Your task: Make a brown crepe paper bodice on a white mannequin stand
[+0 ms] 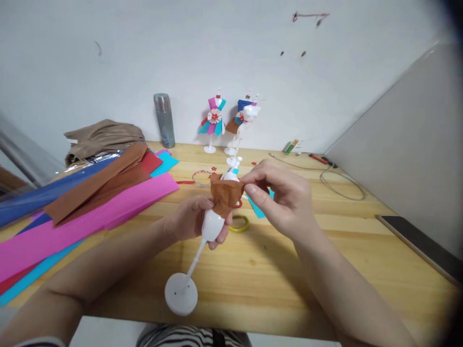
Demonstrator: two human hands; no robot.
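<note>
"What's the biggest thing in front of you?"

"The wooden table [340,246]. Long coloured strips [108,217] overlap along its left side, probably there so the middle leaves room for both arms. Against the wall stand a flask [165,126] and, apart from it, small dressed figures [214,116] upright on their bases."

"And the white dress form [212,226]?"

"Over the middle of the table, tilted, its round base [181,294] nearest the person. I can't tell whether that base touches the wood. The left hand [190,218] wraps the torso, thumb on one side and fingers around behind — a steadying grip, I'd say, that leaves the front exposed."

"What's on it?"

"A brown piece [227,197], around the upper torso. The right hand [284,195] pinches its upper corner between thumb and forefinger, likely to keep that edge controlled and taut. So neither hand is free."

"Anything smaller?"

"A yellow-green ring [240,224] on the table, just beyond the left fingertips — and a tiny red flower [214,168] farther back."
</note>
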